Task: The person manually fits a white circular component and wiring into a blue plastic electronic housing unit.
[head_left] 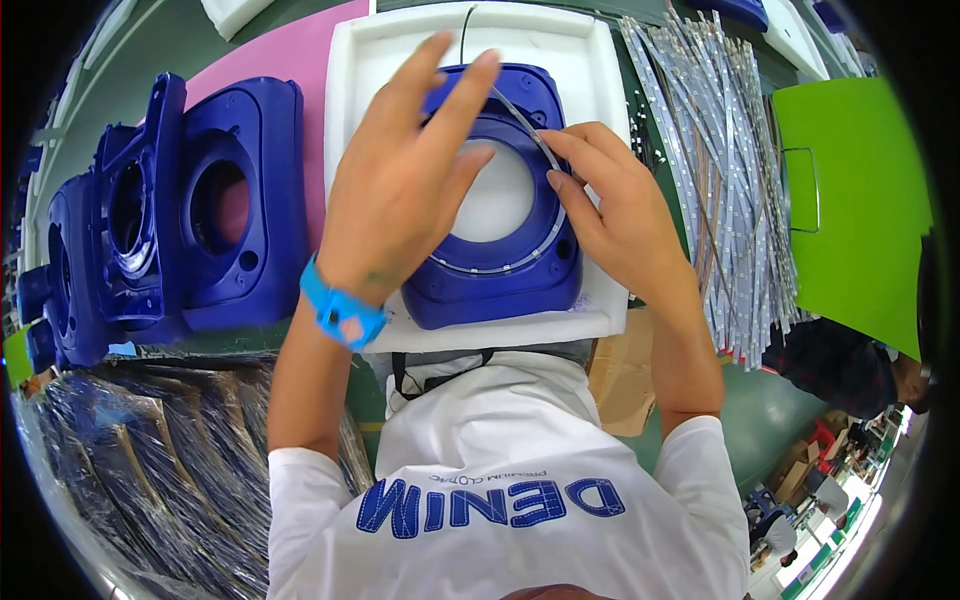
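Note:
A blue plastic housing [490,304] with a round central opening lies in front of me in a white foam tray [596,60]. A thin LED strip [503,268] curves around the opening along its lower and right sides. My right hand [615,195] pinches the strip at the upper right of the ring, between thumb and fingertips. Above the housing's left side is my left hand [408,165], its fingers spread and a little blurred, covering that part of the ring. Nothing shows in its grasp. A dark wire [466,32] rises from the housing's top edge.
More blue housings [240,280] stand on the left by a pink sheet [275,55]. A pile of loose LED strips [715,190] lies to the right, beside a green panel [850,180]. Plastic-wrapped bundles [180,470] fill the lower left. Another person's dark sleeve [835,365] shows at right.

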{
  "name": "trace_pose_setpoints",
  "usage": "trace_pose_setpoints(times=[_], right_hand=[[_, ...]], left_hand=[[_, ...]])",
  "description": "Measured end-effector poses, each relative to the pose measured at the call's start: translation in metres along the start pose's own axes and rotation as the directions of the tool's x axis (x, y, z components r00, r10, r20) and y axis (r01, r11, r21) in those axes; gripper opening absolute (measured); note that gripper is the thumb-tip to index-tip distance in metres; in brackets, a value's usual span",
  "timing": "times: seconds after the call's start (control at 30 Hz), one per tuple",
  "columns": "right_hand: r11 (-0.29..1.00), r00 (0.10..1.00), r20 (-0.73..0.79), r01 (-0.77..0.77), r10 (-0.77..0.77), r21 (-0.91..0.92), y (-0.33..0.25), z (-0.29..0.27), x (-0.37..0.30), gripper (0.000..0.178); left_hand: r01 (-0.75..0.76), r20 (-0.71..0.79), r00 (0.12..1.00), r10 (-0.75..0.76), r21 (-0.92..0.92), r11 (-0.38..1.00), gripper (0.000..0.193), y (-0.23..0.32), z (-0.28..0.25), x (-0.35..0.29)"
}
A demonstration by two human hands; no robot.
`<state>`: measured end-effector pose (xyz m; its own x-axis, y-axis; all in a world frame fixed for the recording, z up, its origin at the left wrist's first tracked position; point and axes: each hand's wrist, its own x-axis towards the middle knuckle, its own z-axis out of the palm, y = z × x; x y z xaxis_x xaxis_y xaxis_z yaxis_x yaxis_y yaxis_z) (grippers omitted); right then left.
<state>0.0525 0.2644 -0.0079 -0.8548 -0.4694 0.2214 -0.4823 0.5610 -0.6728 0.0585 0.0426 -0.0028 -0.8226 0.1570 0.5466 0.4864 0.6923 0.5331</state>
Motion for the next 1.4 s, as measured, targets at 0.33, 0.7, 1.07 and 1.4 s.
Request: trace_pose_setpoints(times=[0.33,0.7,1.07,1.4], right_hand=[[0.975,0.992,-0.118,0.010,-0.038,-0.223,0.005,0.011,-0.011,0.024],[0.859,0.976,-0.092,0.127,-0.197,-0.497,0.004,0.021,-0.010,0.010],[0.850,0.987,-0.046,0.109,-0.154,-0.516,0.002,0.019,-0.006,0.006],[0.900,0.975,-0.203,-0.004,-0.093,-0.435,0.000,0.023,0.040,0.028]], left_hand=[[-0.257,0.179,0.959,0.221,0.215,0.942,0.016,-0.027,0.026,0.014],[-0.339,0.147,0.941,0.306,0.397,0.853,0.012,-0.016,0.052,0.015],[-0.336,0.229,0.937,0.265,0.375,0.864,0.009,-0.009,0.040,0.005],[-0.073,0.257,0.963,0.086,-0.062,0.995,0.031,-0.005,-0.033,-0.080]])
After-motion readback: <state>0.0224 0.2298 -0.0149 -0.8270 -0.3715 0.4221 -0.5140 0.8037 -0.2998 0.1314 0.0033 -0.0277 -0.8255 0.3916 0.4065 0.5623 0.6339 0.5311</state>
